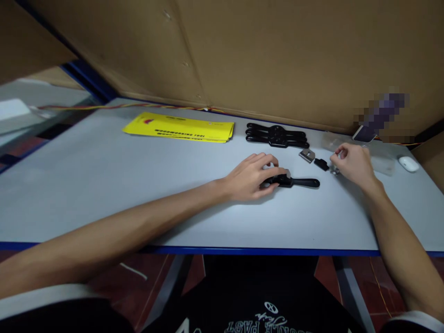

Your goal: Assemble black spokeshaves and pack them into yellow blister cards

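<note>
My left hand (255, 178) is closed on a black two-handled tool (305, 183) lying on the grey table, its right handle sticking out past my fingers. A small metal piece shows under my left fingertips. Farther right, my right hand (354, 164) has its thumb and fingers pinched at some small shiny metal parts (334, 169); whether one is held cannot be made out. Between the hands lie a flat metal plate (307, 156) and a small black part (322, 164). Behind them rests a stack of several black two-handled tools (277, 135).
Yellow printed sheets (180, 127) lie at the back left of the table (104, 185). Clear plastic bags (381, 159) and a white mouse (408, 163) are at the right. A partly pixelated object (366, 133) leans near the cardboard wall (243, 60).
</note>
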The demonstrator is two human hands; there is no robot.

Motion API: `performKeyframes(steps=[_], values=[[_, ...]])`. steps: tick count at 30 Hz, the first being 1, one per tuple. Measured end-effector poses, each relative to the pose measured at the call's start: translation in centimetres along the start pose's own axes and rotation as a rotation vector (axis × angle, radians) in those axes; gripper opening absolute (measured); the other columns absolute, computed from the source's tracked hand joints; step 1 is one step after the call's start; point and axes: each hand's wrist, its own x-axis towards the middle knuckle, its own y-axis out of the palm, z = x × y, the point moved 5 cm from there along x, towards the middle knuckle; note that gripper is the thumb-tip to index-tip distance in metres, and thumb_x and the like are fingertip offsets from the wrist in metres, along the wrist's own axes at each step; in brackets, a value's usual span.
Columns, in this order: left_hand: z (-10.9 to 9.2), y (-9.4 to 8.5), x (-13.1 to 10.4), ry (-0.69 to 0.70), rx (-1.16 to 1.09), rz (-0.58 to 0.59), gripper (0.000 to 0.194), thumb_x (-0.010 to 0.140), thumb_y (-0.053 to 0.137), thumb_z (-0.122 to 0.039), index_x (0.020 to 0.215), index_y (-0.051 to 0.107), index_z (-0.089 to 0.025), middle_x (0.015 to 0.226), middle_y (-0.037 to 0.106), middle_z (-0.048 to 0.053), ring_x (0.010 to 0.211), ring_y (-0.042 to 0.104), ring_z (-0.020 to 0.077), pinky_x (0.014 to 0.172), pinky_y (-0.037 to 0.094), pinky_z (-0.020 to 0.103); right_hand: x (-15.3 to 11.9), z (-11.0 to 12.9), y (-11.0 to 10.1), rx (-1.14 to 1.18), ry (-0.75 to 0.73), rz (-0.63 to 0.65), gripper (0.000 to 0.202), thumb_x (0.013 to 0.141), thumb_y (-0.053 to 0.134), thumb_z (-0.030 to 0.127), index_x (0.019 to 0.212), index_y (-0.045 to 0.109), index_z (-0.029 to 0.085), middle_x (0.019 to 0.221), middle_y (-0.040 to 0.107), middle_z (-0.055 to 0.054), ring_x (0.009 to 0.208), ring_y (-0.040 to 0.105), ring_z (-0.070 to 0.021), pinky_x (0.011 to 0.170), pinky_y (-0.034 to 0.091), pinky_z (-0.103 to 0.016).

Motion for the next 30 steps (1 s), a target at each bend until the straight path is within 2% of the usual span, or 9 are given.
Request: performKeyframes(steps=[3, 6, 8, 10, 13, 17, 22, 30], values=[[0.0, 0.2, 0.0, 0.017, -0.032, 0.022, 0.038, 0.108, 0.048, -0.032, 0.138, 0.069, -0.025, 0.130, 0.068, 0.011, 0.109, 0.064, 0.0243, 0.093, 0.051, 0.040, -0.6, 1.8, -1.3, 0.096, -0.136, -0.198, 0.007, 0.080, 0.064, 0.028, 0.079, 0.070, 0.025, 0.083, 0.073, -0.008, 0.075, 0.065, -0.0250, 0.075, 0.048, -0.040], [0.4, 0.5, 0.1, -0.035, -0.064, 0.062, 0.040, 0.108, 0.048, -0.033, 0.142, 0.069, -0.026, 0.135, 0.069, 0.011, 0.114, 0.064, 0.0263, 0.098, 0.050, 0.043, -2.3, 5.0, -1.4, 0.173, -0.289, -0.215, 0.009, 0.083, 0.065, 0.031, 0.078, 0.070, 0.026, 0.071, 0.069, -0.003, 0.072, 0.065, -0.0231, 0.083, 0.049, -0.042], [0.5, 0.7, 0.2, -0.064, -0.090, 0.094, 0.042, 0.108, 0.048, -0.035, 0.145, 0.067, -0.027, 0.135, 0.070, 0.011, 0.115, 0.064, 0.0273, 0.100, 0.049, 0.044, -3.7, 7.3, -1.0, 0.285, -0.376, -0.162, 0.011, 0.085, 0.063, 0.030, 0.078, 0.069, 0.025, 0.058, 0.062, 0.003, 0.058, 0.059, -0.0180, 0.080, 0.050, -0.039], [0.6, 0.8, 0.3, -0.078, -0.116, 0.118, 0.044, 0.108, 0.047, -0.037, 0.148, 0.065, -0.026, 0.135, 0.071, 0.011, 0.116, 0.064, 0.0279, 0.102, 0.049, 0.045, -5.0, 9.3, 0.0, 0.415, -0.403, -0.030, 0.009, 0.087, 0.062, 0.028, 0.083, 0.069, 0.025, 0.063, 0.066, 0.002, 0.058, 0.059, -0.0164, 0.071, 0.050, -0.034], [0.8, 0.8, 0.4, -0.110, -0.131, 0.128, 0.051, 0.108, 0.047, -0.042, 0.151, 0.060, -0.020, 0.133, 0.072, 0.013, 0.118, 0.063, 0.0293, 0.104, 0.048, 0.046, -6.3, 11.4, 1.4, 0.518, -0.467, 0.138, 0.009, 0.090, 0.060, 0.025, 0.087, 0.069, 0.025, 0.075, 0.074, 0.000, 0.064, 0.063, -0.0163, 0.069, 0.052, -0.033], [1.0, 1.0, 0.4, -0.144, -0.125, 0.132, 0.054, 0.107, 0.048, -0.049, 0.149, 0.061, -0.019, 0.129, 0.073, 0.014, 0.118, 0.063, 0.0308, 0.103, 0.048, 0.047, -6.6, 12.1, 2.2, 0.561, -0.527, 0.204, 0.009, 0.094, 0.060, 0.023, 0.092, 0.069, 0.024, 0.082, 0.075, -0.001, 0.068, 0.064, -0.0162, 0.072, 0.054, -0.033], [0.8, 1.0, 0.6, -0.159, -0.131, 0.154, 0.050, 0.105, 0.052, -0.047, 0.146, 0.063, -0.020, 0.131, 0.072, 0.013, 0.118, 0.062, 0.0310, 0.102, 0.047, 0.046, -6.6, 12.0, 2.0, 0.551, -0.627, 0.172, 0.011, 0.099, 0.064, 0.023, 0.095, 0.075, 0.023, 0.093, 0.072, -0.005, 0.079, 0.065, -0.0179, 0.074, 0.053, -0.035], [0.8, 0.9, 0.6, -0.152, -0.133, 0.146, 0.049, 0.104, 0.053, -0.047, 0.143, 0.064, -0.020, 0.130, 0.072, 0.012, 0.116, 0.062, 0.0302, 0.101, 0.046, 0.045, -6.3, 11.7, 2.4, 0.580, -0.501, 0.202, 0.011, 0.096, 0.069, 0.026, 0.092, 0.078, 0.023, 0.086, 0.068, -0.002, 0.069, 0.056, -0.0146, 0.068, 0.048, -0.032]])
